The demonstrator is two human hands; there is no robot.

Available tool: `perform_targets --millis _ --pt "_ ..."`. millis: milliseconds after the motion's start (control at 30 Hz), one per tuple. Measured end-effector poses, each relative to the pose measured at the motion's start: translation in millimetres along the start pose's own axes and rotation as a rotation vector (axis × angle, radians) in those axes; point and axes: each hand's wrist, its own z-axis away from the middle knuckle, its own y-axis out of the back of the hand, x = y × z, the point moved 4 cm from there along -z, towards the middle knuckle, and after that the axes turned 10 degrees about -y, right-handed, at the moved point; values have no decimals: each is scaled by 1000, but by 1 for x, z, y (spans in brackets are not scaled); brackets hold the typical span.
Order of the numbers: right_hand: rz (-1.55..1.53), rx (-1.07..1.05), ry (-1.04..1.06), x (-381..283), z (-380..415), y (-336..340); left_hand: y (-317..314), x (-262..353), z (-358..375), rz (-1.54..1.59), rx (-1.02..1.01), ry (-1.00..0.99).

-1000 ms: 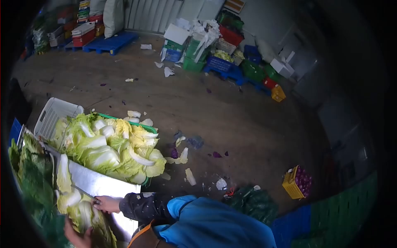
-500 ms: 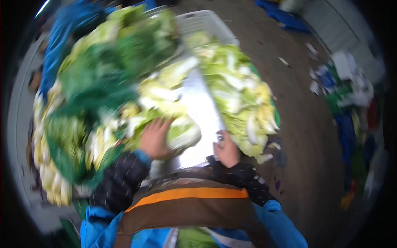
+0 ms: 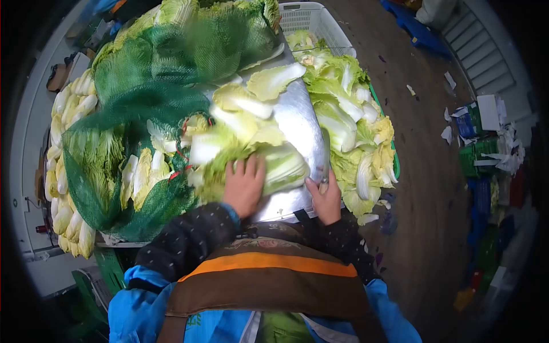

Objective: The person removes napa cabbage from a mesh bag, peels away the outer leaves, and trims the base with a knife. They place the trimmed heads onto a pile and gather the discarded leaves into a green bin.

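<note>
A napa cabbage (image 3: pixel 283 167) lies on its side on the shiny metal tabletop (image 3: pixel 297 117), its pale root end pointing right. My left hand (image 3: pixel 245 182) rests over its leafy part, fingers curved across the top and thumb hidden. My right hand (image 3: pixel 326 200) is closed just right of the root end, with a knife (image 3: pixel 326 151) whose narrow grey blade points away from me. Loose cabbage leaves (image 3: pixel 243 108) lie just beyond the cabbage. To the left, a green mesh bag (image 3: pixel 151 100) gapes around more cabbage.
A green-rimmed crate (image 3: pixel 396 163) heaped with loose leaves stands right of the table, with a white plastic basket (image 3: pixel 337 31) behind it. Trimmed cabbages (image 3: pixel 74 223) are stacked at the far left. More netted cabbages (image 3: pixel 200 46) lie at the back. Scraps litter the floor (image 3: pixel 412 188).
The view has shifted, so the table sits higher and farther right in it. The knife blade now shows upright beside the cabbage's root end. My left hand stays on the cabbage.
</note>
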Motion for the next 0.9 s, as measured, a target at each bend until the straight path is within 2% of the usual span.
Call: perform_targets --millis 33,67,100,167,233,267,300,367,433,467,500,533,567,633,667,733,767,833,867,900 --pt "74 29 109 -11 -9 -2 -1 -3 -14 -145 42 -114" --pt "149 63 217 -22 -18 -3 -2 -8 -31 -142 83 -160" --pt "231 94 327 -34 -25 -2 -1 -10 -44 -200 91 -176" --pt "248 108 410 -74 -39 1 -5 -12 -54 -207 149 -101" --pt "256 110 494 -100 -60 -5 29 -18 -50 159 30 -144" --pt "363 79 496 -105 -74 -14 37 -35 -56 188 29 -140" --pt "470 48 486 -106 -83 -24 42 -51 -64 169 46 -26" --pt "646 -133 354 -109 -101 -47 25 -64 -70 69 153 62" --pt "655 -78 418 -116 -116 -52 3 -59 -67 177 4 178" --pt "669 -47 337 -117 -127 -49 -1 -55 -64 172 -78 156" --pt "683 -18 254 -113 -135 -46 5 -49 -58 244 -63 140" --pt "643 182 318 -104 -141 -38 4 -42 -52 225 -13 161" --pt "650 181 318 -83 -156 -34 3 -34 -48 208 38 182" --pt "709 336 108 -33 -184 -7 -1 -16 -37 208 21 204" --pt "707 347 105 -22 -187 7 -4 -10 -32 174 39 198" --pt "725 298 -118 -3 -184 33 -2 -5 -33 30 56 174" --pt "732 296 -118 0 -178 47 3 -12 -39 36 56 178" --pt "550 318 144 -33 -136 74 39 -32 -65 374 -289 289" --pt "490 320 278 -35 -118 80 30 -34 -70 223 -131 203" --pt "425 324 416 -38 -99 85 16 -29 -66 222 -135 203"
